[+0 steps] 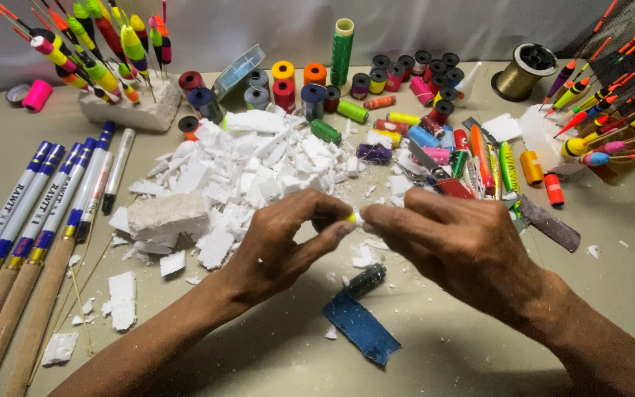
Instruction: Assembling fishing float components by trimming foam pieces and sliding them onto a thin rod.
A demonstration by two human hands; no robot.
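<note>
Currently pinching a small white foam piece (356, 217) (yellow fleck at its tip) between fingertips of left hand (288, 246) and right hand (453, 239), held together above the grey table (479, 338). Seemingly shaping by hand; next calls for light, steady pressure. Around: foam scrap pile (248, 173), thread spools (376, 88), blue cloth (361, 327), plain wall behind.

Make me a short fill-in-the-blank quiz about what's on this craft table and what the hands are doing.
1. Both hands, left hand and right hand, pinch one small ____ piece between their fingertips.
2. The heap of broken foam is coloured ____.
3. The scrap of cloth below the hands is ____.

Missing words: white; white; blue
</note>
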